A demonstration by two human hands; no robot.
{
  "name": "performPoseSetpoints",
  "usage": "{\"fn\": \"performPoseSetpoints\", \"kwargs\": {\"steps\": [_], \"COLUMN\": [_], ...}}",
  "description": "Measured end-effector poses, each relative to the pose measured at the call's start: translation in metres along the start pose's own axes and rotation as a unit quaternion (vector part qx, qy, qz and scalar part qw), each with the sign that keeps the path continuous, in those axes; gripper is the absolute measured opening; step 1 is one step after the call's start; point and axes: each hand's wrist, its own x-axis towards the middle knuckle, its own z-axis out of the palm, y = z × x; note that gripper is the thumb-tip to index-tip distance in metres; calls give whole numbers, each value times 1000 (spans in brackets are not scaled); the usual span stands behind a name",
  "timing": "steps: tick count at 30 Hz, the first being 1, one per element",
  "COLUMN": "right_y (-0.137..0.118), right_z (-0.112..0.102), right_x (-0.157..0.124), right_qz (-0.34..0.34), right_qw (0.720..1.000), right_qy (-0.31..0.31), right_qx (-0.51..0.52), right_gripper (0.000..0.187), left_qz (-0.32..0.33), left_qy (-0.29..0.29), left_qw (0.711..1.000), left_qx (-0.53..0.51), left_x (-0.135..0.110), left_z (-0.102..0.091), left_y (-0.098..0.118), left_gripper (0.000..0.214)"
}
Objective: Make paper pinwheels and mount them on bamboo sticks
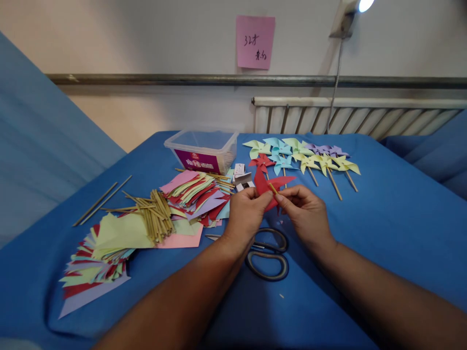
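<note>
Between both hands, above the middle of the table, is a red paper pinwheel [260, 182] with a short thin stick [273, 188] against it. My left hand [245, 214] is closed, its thumb and fingers pinching the pinwheel from the left. From the right, my right hand [304, 211] pinches the stick's end between thumb and fingertips. The exact contact at the pinwheel's centre is partly hidden by the fingers. Under my left wrist lies a pair of scissors [268, 278] with dark handles, its blades partly covered. Two small boxes [243, 182] sit just behind my left hand.
Finished pinwheels [321, 163] in several colours lie at the back right. A clear plastic tub [204, 141] stands at the back. Coloured paper sheets [120, 233] and a pile of short sticks [156, 216] spread over the left. Two longer sticks [95, 204] lie farther left.
</note>
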Motion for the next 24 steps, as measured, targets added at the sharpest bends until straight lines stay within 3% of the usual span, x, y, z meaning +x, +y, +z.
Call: {"fn": "performPoseSetpoints", "kwargs": {"steps": [24], "right_y": [-3], "right_z": [3], "right_x": [-3], "right_qz": [1], "right_qw": [1000], "right_qy": [-5], "right_qx": [21], "right_gripper": [14], "left_qz": [5], "left_qy": [12], "left_qw": [1000], "left_qx": [-14], "left_x": [-3], "left_z": [1], "left_y": [4], "left_gripper": [23]}}
